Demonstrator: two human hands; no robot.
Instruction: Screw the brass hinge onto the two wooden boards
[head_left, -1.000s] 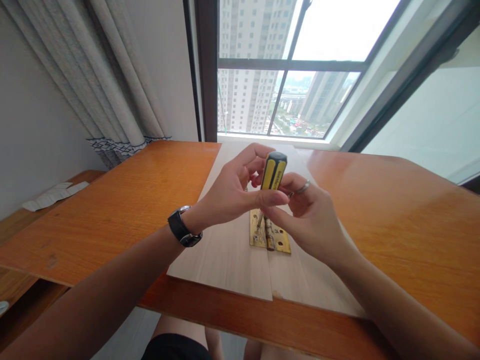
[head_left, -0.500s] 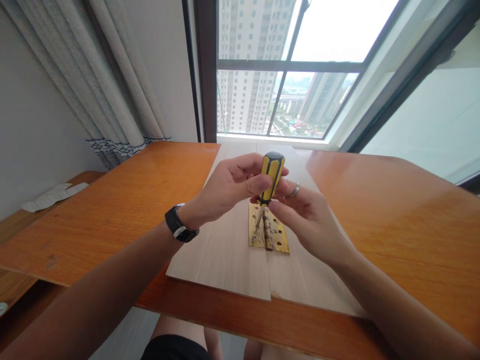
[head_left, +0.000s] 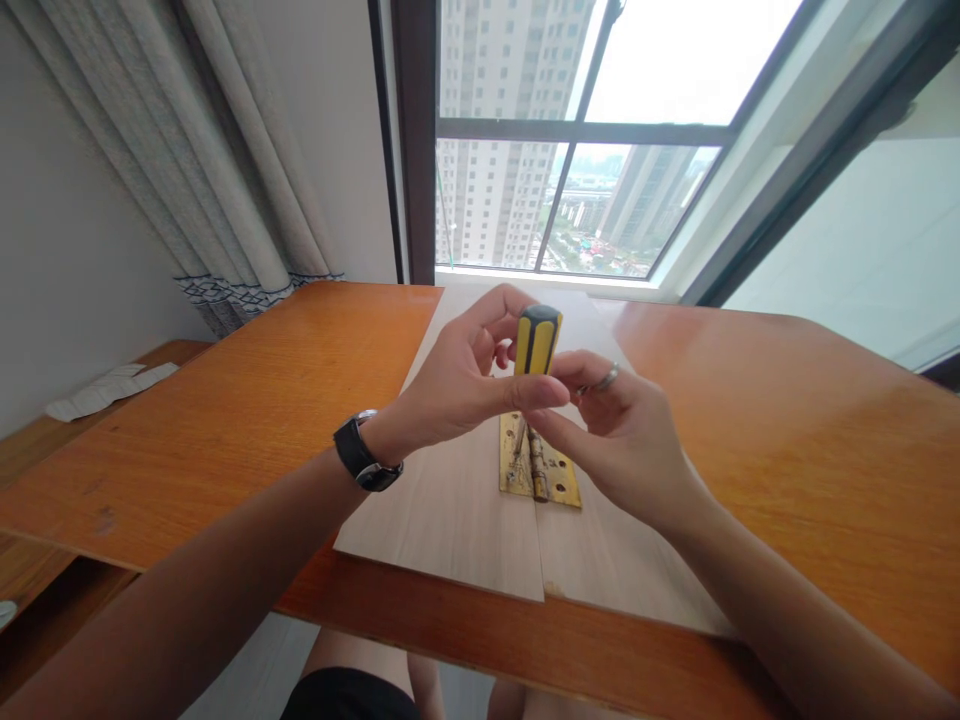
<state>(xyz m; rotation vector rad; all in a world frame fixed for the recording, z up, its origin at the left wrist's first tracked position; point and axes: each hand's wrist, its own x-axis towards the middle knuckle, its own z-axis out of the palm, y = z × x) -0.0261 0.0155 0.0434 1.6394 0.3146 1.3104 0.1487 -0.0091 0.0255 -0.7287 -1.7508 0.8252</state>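
A screwdriver [head_left: 536, 342] with a yellow and black handle stands nearly upright in front of me. My left hand [head_left: 466, 372] is closed round the handle, its thumb lying across the lower part. Just below and to the right, my right hand [head_left: 634, 440] pinches the screwdriver near the base of the handle with thumb and fingers. The thin shaft points down at the left leaf of a worn brass hinge [head_left: 564, 487]; small detail at the tip cannot be made out. The hinge lies flat across the seam between a left pale board [head_left: 450, 520] and a right pale board [head_left: 630, 570].
The boards rest on an orange-brown wooden table [head_left: 787, 450], whose front edge is close to my legs. A window [head_left: 577, 130] is behind the table. To the left hang grey curtains [head_left: 217, 150], and white paper strips [head_left: 109, 390] lie on a lower surface.
My left thumb has shifted down and right across the handle, and the left fingers have loosened at the back. The handle has tilted slightly left. The hinge and boards keep their place.
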